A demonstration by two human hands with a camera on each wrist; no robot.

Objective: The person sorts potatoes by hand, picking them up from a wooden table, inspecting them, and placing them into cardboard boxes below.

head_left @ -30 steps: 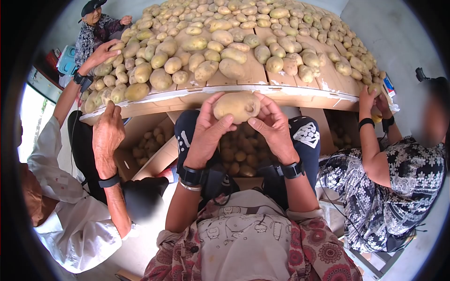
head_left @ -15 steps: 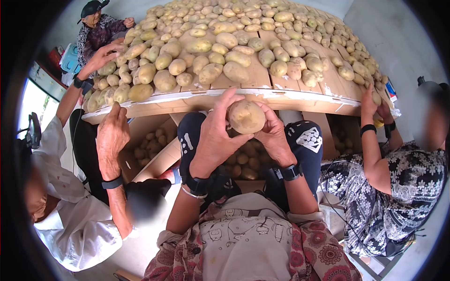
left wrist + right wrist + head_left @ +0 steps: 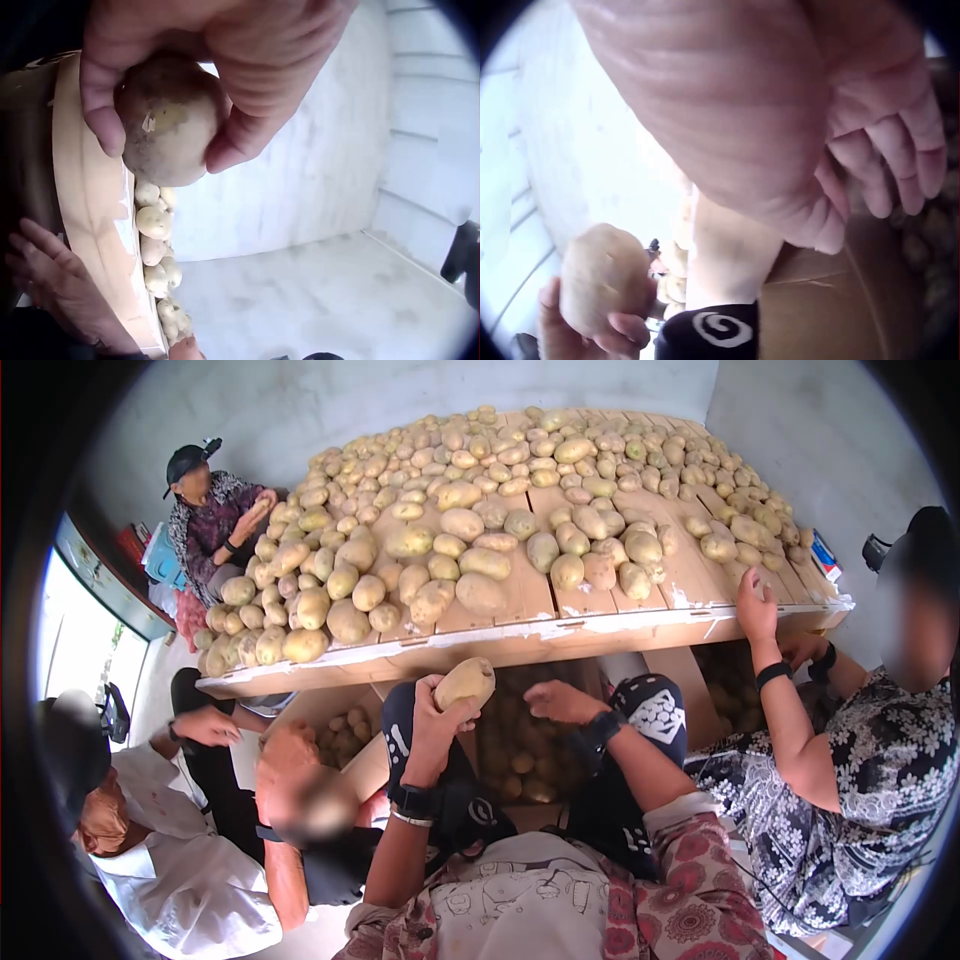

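Note:
My left hand grips a large potato in front of the table's edge, above my knee. In the left wrist view the thumb and fingers of my left hand pinch the potato from both sides. My right hand is apart from the potato, above a box of potatoes, and holds nothing. In the right wrist view my right hand has its fingers loosely bent, while the potato sits in the left hand at lower left.
Many potatoes cover the cardboard-topped table. Boxes with potatoes stand beneath its edge. People sit to the left and right, and another at the far left corner. One neighbour's hand is at the table's right edge.
My right hand has let go of the potato and moved right and down. My left hand keeps it, now lower and further left. The head view shows more of the wall and table.

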